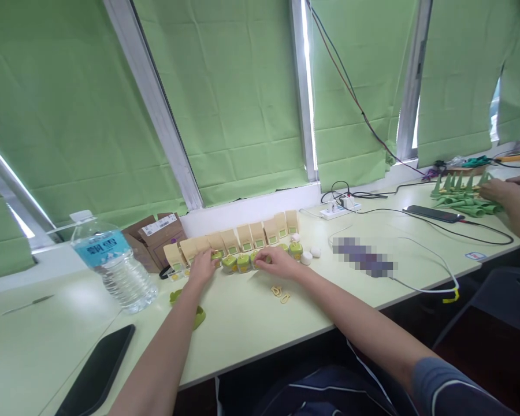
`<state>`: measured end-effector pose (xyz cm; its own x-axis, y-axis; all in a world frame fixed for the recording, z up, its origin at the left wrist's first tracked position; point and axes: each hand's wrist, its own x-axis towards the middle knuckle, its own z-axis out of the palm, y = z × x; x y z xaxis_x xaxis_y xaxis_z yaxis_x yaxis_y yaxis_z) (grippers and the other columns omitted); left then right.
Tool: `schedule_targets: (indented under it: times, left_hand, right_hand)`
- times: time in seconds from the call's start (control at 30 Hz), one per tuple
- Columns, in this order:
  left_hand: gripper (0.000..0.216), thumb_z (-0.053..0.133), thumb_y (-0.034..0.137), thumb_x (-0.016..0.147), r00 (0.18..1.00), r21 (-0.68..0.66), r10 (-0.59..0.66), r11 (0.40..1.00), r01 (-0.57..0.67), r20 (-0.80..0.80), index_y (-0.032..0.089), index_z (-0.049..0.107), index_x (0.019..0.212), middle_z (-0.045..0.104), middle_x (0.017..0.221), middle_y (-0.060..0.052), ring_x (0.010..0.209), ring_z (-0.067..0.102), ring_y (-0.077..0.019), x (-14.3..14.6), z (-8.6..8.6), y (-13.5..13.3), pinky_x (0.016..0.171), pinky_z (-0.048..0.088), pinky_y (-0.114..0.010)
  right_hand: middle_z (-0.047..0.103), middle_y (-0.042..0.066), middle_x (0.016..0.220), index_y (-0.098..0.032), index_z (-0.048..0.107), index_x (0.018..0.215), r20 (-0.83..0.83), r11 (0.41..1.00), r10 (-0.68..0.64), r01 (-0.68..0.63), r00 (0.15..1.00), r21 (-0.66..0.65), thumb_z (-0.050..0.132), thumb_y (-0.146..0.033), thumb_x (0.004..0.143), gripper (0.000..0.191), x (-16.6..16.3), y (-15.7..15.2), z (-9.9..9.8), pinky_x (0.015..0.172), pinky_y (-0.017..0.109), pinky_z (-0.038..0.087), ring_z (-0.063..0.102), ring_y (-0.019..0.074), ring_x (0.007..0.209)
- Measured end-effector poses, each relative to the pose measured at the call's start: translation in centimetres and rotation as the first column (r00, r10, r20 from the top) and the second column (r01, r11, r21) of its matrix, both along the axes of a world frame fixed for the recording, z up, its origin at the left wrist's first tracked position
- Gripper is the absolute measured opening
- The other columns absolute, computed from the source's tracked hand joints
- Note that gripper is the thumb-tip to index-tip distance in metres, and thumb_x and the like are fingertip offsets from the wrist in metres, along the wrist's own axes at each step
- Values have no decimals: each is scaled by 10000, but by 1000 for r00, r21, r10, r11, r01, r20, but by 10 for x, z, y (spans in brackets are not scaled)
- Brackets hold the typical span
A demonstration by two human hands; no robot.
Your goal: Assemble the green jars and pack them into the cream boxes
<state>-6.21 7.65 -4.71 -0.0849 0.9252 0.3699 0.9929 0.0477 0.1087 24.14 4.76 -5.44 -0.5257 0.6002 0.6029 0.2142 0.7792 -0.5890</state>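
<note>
Bends the left grip over the left part of a row of little green boxes. Bends the right grip over the same row, farther right, with thumb and fingertips close together. Cannot tell for either grip if closed on a box or only touching. Has green boxes between the grips, and tan pieces in a line just behind. Has small yellow rings on the table nearer than the right grip, white round things to its right, and a water bottle left of the left grip.
</note>
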Motion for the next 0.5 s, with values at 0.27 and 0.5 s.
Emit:
schedule_targets:
  times: [0.27,0.5]
  left_hand:
    - [369,554,244,871,1000,-7,11,1000,-11,-24,158,631,1222,631,1288,-180,1226,565,-296,-9,4,-2,1030,408,-379]
    - [354,614,325,856,1000,-13,-13,1000,13,-8,199,641,1186,667,1251,-128,1200,573,-300,-9,7,-7,1008,423,-386]
  right_hand:
    - [725,31,873,-182,719,868,11,1000,-15,15,1000,-5,585,-179,870,134,0,2,-2,711,241,461,644,145,785]
    - [715,26,849,-175,715,865,27,1000,-24,24,999,1,585,-197,878,133,0,2,-2,696,235,452,638,138,772]
